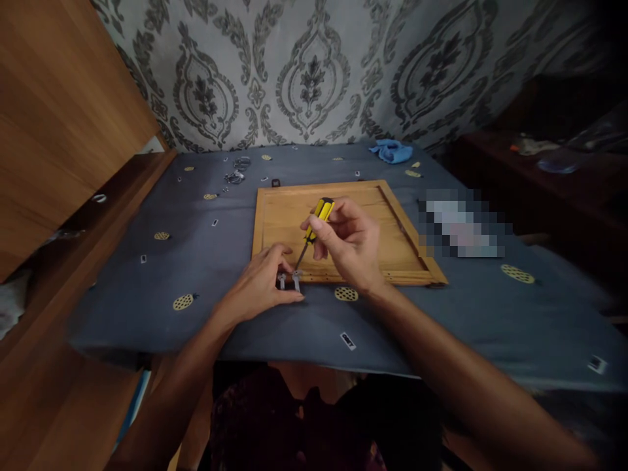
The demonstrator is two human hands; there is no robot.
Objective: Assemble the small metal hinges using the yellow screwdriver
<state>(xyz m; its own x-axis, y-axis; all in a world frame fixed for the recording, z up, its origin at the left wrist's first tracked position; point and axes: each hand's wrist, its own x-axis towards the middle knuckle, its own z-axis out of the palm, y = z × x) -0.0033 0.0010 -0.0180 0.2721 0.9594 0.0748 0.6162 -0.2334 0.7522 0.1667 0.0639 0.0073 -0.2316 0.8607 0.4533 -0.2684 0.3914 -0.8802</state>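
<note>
Yellow-handled screwdriver (318, 222) in right grip (318, 229)

Our bare forearms (444, 340) angle inward from both sides. Our left hand (260, 282) sits lower, thumb parted from bent fingers; our right hand (352, 245) is higher, its fingers curled.

The pineapple-print tabletop (122, 281) is carrying a framed wooden panel (289, 212) centrally, metal pieces (235, 176) far left, and a blue cloth (395, 152) near the far-right corner.
</note>
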